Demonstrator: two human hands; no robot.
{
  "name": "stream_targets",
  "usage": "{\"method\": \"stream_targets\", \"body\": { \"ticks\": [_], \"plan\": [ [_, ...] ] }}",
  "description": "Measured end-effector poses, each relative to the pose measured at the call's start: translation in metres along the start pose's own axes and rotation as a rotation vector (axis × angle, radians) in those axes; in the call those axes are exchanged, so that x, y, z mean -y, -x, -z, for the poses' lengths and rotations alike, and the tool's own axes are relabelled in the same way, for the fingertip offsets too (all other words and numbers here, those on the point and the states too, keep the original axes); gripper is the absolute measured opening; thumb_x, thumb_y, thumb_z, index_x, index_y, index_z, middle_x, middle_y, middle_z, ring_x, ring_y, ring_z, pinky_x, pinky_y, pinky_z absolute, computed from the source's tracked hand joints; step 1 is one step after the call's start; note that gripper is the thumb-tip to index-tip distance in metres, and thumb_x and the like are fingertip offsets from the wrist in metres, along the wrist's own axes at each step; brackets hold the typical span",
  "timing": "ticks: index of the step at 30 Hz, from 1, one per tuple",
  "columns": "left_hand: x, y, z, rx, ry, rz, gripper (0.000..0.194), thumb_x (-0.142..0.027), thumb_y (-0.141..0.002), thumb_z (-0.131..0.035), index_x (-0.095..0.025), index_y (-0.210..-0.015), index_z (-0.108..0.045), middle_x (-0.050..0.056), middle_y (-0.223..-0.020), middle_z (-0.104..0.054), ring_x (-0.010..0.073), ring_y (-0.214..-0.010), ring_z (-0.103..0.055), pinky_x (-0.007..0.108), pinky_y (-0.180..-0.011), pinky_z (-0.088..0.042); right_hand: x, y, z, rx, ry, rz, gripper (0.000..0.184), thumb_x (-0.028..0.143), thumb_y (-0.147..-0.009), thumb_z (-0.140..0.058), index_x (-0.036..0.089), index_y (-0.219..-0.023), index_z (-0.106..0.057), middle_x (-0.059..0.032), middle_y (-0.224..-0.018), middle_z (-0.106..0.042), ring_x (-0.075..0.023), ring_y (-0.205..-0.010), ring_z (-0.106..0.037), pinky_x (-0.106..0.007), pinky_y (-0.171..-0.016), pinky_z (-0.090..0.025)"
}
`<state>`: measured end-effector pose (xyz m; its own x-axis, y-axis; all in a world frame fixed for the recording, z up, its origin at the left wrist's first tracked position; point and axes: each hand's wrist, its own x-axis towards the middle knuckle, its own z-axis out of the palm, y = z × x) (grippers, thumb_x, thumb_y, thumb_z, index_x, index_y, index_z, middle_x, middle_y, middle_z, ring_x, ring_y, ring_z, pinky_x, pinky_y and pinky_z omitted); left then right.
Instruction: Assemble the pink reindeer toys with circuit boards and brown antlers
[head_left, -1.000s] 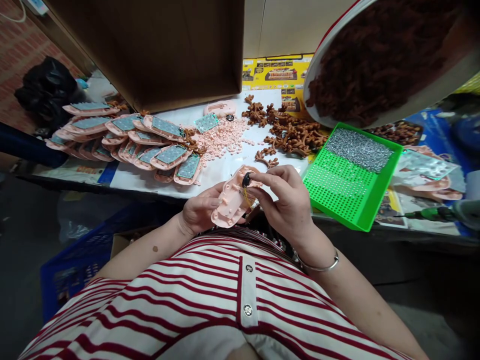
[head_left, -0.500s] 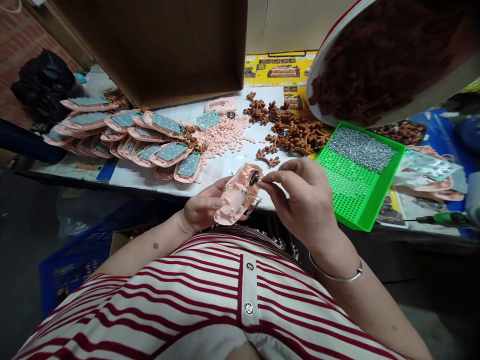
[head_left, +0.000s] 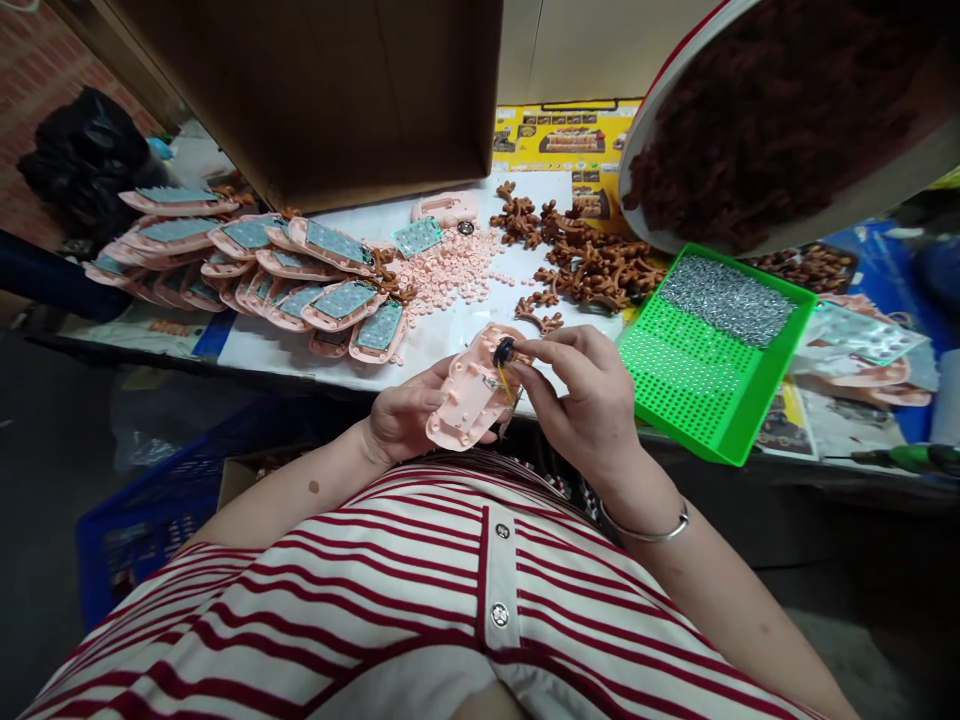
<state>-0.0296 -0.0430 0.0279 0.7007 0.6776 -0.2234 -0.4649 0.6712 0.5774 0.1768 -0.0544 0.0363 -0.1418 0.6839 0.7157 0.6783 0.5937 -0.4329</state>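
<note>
My left hand [head_left: 401, 415] is wrapped round a pink plastic shell [head_left: 469, 398], held just above the table's near edge with its inner side up. My right hand [head_left: 589, 400] pinches a small black round part [head_left: 502, 351] on thin yellow wires at the shell's upper end. Its thumb and forefinger are pressed together on that part. Both hands sit close to my striped shirt.
Stacked pink shells with grey pads [head_left: 255, 265] lie left, loose pink buttons [head_left: 450, 270] and brown antler pieces [head_left: 585, 265] in the middle. A green tray of screws [head_left: 712, 340] stands right. A cardboard box [head_left: 322, 90] and a big bowl of brown parts [head_left: 780, 120] loom behind.
My right hand drew out to the right with the wired part, then came back in and now presses it at the shell's top. The left hand barely moved.
</note>
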Motion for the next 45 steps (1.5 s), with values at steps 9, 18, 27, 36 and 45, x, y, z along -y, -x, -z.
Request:
{"method": "stream_targets", "body": {
  "ticks": [9, 18, 27, 36, 45],
  "plan": [
    [0.002, -0.001, 0.006, 0.019, 0.015, 0.005, 0.076, -0.026, -0.064, -0.084, -0.018, -0.137, -0.062, 0.010, -0.105, -0.077, 0.0261, -0.090, -0.076, 0.038, -0.080, -0.065, -0.001, 0.000, -0.004, 0.004, 0.021, 0.010, 0.012, 0.027, -0.096, -0.064, 0.021, -0.105, -0.067, -0.0049, -0.088, -0.064, -0.0195, -0.080, -0.060, -0.034, -0.071, -0.049],
    [0.007, -0.002, 0.004, -0.017, -0.032, -0.013, 0.071, -0.021, -0.063, -0.085, -0.022, -0.132, -0.067, 0.008, -0.110, -0.075, 0.0227, -0.089, -0.074, 0.036, -0.080, -0.064, 0.019, -0.016, 0.023, 0.275, 0.300, 0.026, 0.014, 0.029, -0.096, -0.062, 0.016, -0.094, -0.068, -0.0090, -0.085, -0.063, -0.0240, -0.079, -0.058, -0.037, -0.068, -0.044],
    [0.000, -0.001, 0.001, -0.068, -0.011, -0.021, 0.068, -0.013, -0.054, -0.082, -0.026, -0.120, -0.068, 0.006, -0.117, -0.074, 0.0275, -0.098, -0.073, 0.044, -0.086, -0.061, 0.002, -0.004, 0.002, 0.088, -0.006, -0.086, 0.018, 0.031, -0.096, -0.066, 0.020, -0.110, -0.067, -0.0077, -0.095, -0.064, -0.0212, -0.086, -0.061, -0.035, -0.073, -0.051],
    [-0.007, -0.009, -0.009, -0.144, -0.361, -0.048, 0.032, -0.034, -0.078, -0.084, -0.015, -0.103, -0.076, 0.005, -0.091, -0.075, 0.0152, -0.080, -0.068, 0.027, -0.080, -0.053, 0.007, 0.004, -0.009, 0.184, -0.237, -0.205, 0.011, 0.031, -0.094, -0.066, 0.022, -0.099, -0.063, -0.0049, -0.088, -0.069, -0.0197, -0.081, -0.062, -0.036, -0.074, -0.052],
    [-0.021, -0.020, -0.019, -0.325, -0.367, -0.239, 0.038, -0.044, -0.072, -0.088, -0.014, -0.090, -0.074, 0.003, -0.079, -0.073, 0.0148, -0.069, -0.068, 0.026, -0.069, -0.055, -0.022, 0.022, -0.016, 0.588, -1.007, -0.685, 0.080, 0.052, -0.070, -0.089, 0.028, -0.137, -0.053, -0.0087, -0.122, -0.071, -0.0240, -0.116, -0.068, -0.043, -0.102, -0.057]
  ]
}}
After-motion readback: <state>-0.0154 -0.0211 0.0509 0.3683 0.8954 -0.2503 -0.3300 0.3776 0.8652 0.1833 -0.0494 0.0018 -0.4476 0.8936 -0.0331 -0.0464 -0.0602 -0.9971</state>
